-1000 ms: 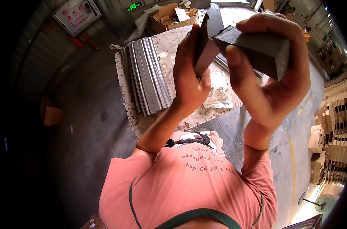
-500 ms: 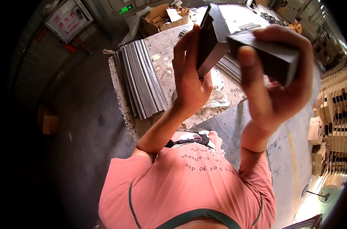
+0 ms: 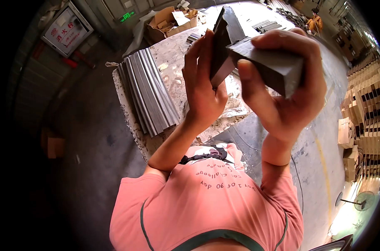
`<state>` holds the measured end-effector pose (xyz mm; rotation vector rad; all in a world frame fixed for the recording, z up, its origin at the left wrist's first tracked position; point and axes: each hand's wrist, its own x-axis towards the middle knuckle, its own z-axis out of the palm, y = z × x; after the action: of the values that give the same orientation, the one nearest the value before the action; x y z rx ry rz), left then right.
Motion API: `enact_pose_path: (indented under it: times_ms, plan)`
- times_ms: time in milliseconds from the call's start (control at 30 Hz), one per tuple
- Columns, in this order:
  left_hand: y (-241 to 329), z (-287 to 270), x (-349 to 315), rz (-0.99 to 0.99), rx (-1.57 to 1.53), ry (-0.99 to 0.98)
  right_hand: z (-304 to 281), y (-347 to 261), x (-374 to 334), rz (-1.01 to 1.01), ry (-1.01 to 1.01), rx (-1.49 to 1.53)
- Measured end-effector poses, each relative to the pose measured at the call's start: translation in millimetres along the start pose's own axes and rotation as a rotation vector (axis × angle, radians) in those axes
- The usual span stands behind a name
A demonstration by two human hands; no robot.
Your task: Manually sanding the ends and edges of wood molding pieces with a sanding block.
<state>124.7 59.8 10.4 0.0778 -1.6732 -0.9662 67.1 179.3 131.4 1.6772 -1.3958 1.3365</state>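
Note:
Raised above the table, my left hand [image 3: 204, 94] is closed around a dark, flat rectangular block [image 3: 231, 31]. Its upper edge looks jagged. My right hand [image 3: 288, 115] grips a second dark grey block [image 3: 267, 62] between the thumb below and the fingers above, its paler end facing the palm. The near left corner of this block overlaps the left block's face; whether they touch I cannot tell. Fingers hide parts of both blocks. Under my left forearm, long grey metal strips [image 3: 150, 94] lie side by side on the worn table [image 3: 171, 52].
Behind the table's far edge is an open cardboard box [image 3: 165, 25]. More metal pieces [image 3: 267, 26] lie farther back. Stacked cartons [image 3: 367, 108] line the right side, with a standing fan [image 3: 363, 201] nearby. Far back right is a person in orange [image 3: 314, 23].
My right hand has brought its block leftward, up against or in front of the left block. The left hand has shifted slightly left in the picture, as has the whole background.

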Motion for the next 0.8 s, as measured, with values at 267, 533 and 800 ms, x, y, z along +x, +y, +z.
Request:
enact_pose_path:
  times_ms: [267, 533, 800]
  plan:
    - [7, 0, 10, 0.138, 0.198, 0.05, -24, 13, -14, 0.043, 0.088, -0.007]
    - [1, 6, 9, 0.198, 0.22, 0.061, -21, 7, -5, 0.111, -0.063, -0.023]
    - [0, 4, 14, 0.165, 0.202, 0.04, -32, 8, -23, 0.242, 0.068, 0.075]
